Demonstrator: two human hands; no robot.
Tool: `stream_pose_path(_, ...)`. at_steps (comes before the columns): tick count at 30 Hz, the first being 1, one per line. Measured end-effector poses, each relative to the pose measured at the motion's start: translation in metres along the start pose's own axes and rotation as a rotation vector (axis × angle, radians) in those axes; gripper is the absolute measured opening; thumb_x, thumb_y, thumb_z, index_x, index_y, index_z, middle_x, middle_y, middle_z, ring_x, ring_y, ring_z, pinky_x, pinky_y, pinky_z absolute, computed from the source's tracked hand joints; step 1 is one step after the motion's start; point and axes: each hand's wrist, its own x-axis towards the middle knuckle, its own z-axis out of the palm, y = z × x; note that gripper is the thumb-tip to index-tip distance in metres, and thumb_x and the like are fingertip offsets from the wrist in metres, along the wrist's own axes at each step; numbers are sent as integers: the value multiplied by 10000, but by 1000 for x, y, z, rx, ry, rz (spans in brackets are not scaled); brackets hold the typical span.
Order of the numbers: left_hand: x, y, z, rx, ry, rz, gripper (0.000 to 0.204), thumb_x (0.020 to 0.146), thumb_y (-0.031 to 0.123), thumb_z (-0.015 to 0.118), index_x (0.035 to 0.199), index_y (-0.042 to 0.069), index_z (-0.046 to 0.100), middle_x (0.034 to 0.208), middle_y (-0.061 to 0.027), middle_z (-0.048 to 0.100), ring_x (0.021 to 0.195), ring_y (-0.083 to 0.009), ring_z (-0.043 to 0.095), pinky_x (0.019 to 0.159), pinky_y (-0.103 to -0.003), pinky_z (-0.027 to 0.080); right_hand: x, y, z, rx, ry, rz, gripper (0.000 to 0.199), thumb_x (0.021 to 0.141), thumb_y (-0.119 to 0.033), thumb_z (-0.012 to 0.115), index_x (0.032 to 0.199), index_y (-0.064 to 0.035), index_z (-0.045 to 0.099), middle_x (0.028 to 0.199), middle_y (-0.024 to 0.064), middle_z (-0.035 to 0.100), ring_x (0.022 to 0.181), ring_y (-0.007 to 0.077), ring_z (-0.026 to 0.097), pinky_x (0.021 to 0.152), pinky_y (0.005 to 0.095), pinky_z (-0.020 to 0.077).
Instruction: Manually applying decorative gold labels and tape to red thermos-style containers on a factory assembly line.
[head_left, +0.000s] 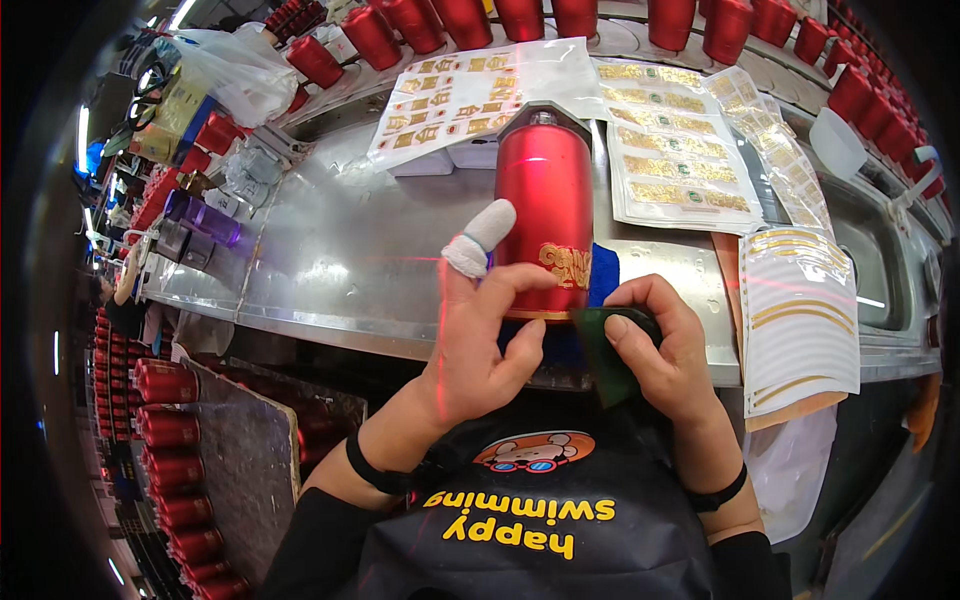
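Head view: far left, red bottles point(170, 440) racked low beside bench. I see left hand point(478, 345) wrapped round red bottle point(545, 215) lying on steel bench point(330, 260), mid-scene; cloth cot on forefinger point(483, 238), likely to spare finish. Gold decal point(566, 265) faces up near base. Right hand point(662, 345) pinched shut on dark green pad point(603, 352), pressed at bottle base. Far right, gold decal sheets point(675, 165) within reach.

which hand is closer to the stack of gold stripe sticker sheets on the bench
Right. The right hand, pinching a dark green cloth, sits just beside the striped sheets. The left hand grips the red bottle, farther away.
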Motion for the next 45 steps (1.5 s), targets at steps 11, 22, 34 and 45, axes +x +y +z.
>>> stream_pose_path(11,14,4,-6,54,-58,126,254,645,14,599,880,110,604,1367,-249,400,1271,-445,306,1077,-553,172,1,0,0,-13,-37,-13,159,839,-115,609,939,1,566,718,66,602,650,113,562,605,264,464)
stream_pose_path(22,19,1,-10,-3,-128,147,227,622,22,607,838,94,603,1354,-243,409,1254,-444,326,1075,-550,185,3,4,-1,-10,-33,-19,161,842,-120,614,942,-2,567,717,53,596,643,106,550,594,255,455)
stream_pose_path(34,24,-5,-8,-45,-113,205,214,609,16,614,809,87,585,1353,-216,417,1235,-421,350,1053,-524,230,3,6,-1,6,-35,1,167,845,-127,617,944,-3,567,737,56,602,651,109,551,607,260,456)
stream_pose_path(45,26,-3,-11,-7,-143,214,233,613,20,634,828,97,589,1362,-201,410,1253,-406,338,1071,-535,209,4,5,-1,6,-40,8,169,846,-127,618,946,-2,565,718,52,590,649,106,549,603,256,454)
